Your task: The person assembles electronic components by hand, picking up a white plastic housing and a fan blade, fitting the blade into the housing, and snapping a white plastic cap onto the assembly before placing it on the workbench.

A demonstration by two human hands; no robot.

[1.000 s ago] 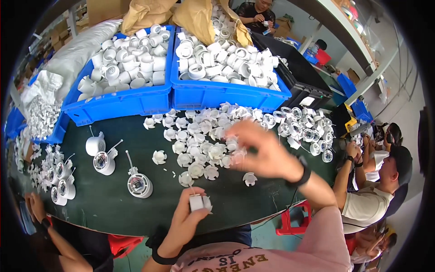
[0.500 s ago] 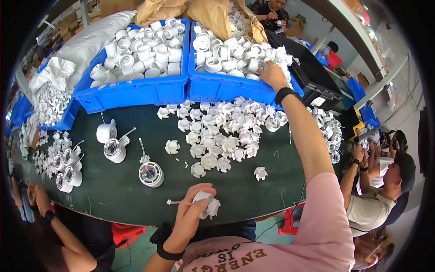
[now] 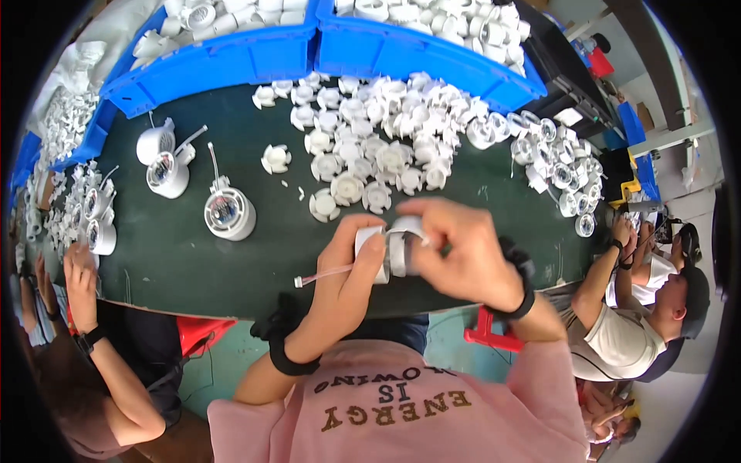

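Near the table's front edge, my left hand (image 3: 340,266) grips a white cylindrical plastic part (image 3: 371,245). A thin cable (image 3: 324,274) with a small white plug trails from it to the left. Right beside it, the slightly blurred fingers of my right hand (image 3: 467,251) close on a white round housing (image 3: 398,248), held almost against the left part. My fingers cover much of both pieces. Beyond my hands spreads a pile of white petal-shaped plastic pieces (image 3: 378,131). Further left, a white round unit (image 3: 229,212) with an exposed circuit and a cable lies on the green table (image 3: 270,270).
Two blue bins (image 3: 224,73) of white cylindrical housings line the far side. Several round units (image 3: 567,166) are heaped at the right, beside a black crate (image 3: 571,85). A co-worker's hand (image 3: 81,270) is at the left edge; another person (image 3: 644,324) sits at the right.
My right hand has come back from the right bin with a white housing and now meets my left hand. The view has tilted down toward the table's front.
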